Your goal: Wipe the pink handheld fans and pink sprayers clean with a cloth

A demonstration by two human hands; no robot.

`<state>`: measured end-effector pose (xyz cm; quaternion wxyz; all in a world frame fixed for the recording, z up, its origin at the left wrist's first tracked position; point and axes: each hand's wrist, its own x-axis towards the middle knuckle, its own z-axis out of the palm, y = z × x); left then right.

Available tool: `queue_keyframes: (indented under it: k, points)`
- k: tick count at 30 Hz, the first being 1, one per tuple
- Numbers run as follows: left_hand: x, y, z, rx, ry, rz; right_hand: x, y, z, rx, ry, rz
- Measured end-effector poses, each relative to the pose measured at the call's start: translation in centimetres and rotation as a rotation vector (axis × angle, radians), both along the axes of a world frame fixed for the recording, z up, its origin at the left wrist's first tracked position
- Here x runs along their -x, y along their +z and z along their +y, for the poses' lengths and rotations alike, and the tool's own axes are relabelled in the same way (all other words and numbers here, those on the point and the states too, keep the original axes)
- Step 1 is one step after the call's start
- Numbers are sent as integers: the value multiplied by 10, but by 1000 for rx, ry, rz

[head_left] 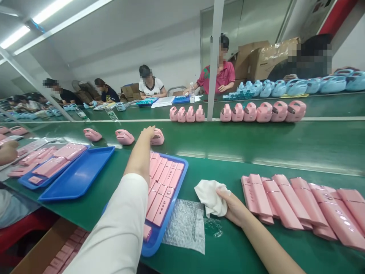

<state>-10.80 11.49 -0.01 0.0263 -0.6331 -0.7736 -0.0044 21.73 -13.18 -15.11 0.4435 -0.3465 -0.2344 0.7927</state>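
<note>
Left hand (148, 132): arm extended, hand at upper centre of the frame, at the handle side of a rounded glossy pink plastic housing (157, 137) on the green belt (199, 140). Fingers overlap the housing; can't tell if they close on it or only touch.

Right hand (232, 205): right of centre in the lower half, thumb and fingers clamped on a crumpled white cloth (210, 196), held above the green tabletop (222, 251).

Blue plastic tray (182, 171) at lower centre, partly behind the left arm, filled with rows of long flat pink plastic panels (165, 194). Clear bubble-wrap sheet (186, 224) just beside its right edge, below the cloth. Loose overlapping pink panels (285, 199) at right. Empty blue tray (80, 173) at left, beside a loaded blue tray (32, 182).

Two more pink housings (124, 137) sit apart on the belt, left of the reached one. Pink row (264, 112) and light-blue housings (296, 87) at upper right. Seated people (152, 86) across the top.
</note>
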Motion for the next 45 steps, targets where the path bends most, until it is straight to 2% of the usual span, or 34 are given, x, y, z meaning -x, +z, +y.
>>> queue_keyframes:
  k: [4,6,9,11,13,16,17,21,23,25,27,31,36,38,41,43,45]
  points:
    - [-11,-5,3,27,-21,69,-1,3,0,11,17,-2]
    - [-23,0,-4,43,-51,93,-1,6,-1,11,24,-11]
    - [-48,15,-24,54,-129,85,-2,10,-4,-13,31,-39]
    - [-66,26,-47,24,-195,52,-2,10,-4,-55,5,-81]
    - [-82,34,-80,-13,-267,6,-1,7,-3,-102,-77,-123]
    - [-103,35,-145,-44,-374,-125,-1,0,0,-146,-286,-149]
    - [-108,31,-168,-54,-415,-246,-1,-3,1,-156,-370,-157]
    - [-120,2,-250,94,-459,-687,-7,-14,1,-222,-652,-247]
    - [-121,-17,-276,141,-415,-805,-9,-17,-3,-283,-683,-328]
    - [-120,-35,-292,146,-363,-887,-8,-19,-10,-392,-635,-461]
    - [-119,-51,-301,110,-367,-953,-5,-18,-19,-529,-547,-638]
    - [-114,-81,-314,-131,-505,-942,6,-15,-39,-712,-412,-889]
    - [-114,-140,-331,-414,-494,-1236,23,-12,-59,-934,-228,-1014]
    - [-117,-159,-335,-499,-496,-1294,28,-13,-65,-1053,-211,-1052]
    - [-121,-172,-336,-556,-516,-1293,34,-16,-72,-1270,-190,-1001]
    - [-122,-171,-336,-591,-519,-1274,35,-20,-76,-1422,-59,-905]
    - [-122,-168,-335,-621,-530,-1247,34,-25,-78,-1413,77,-850]
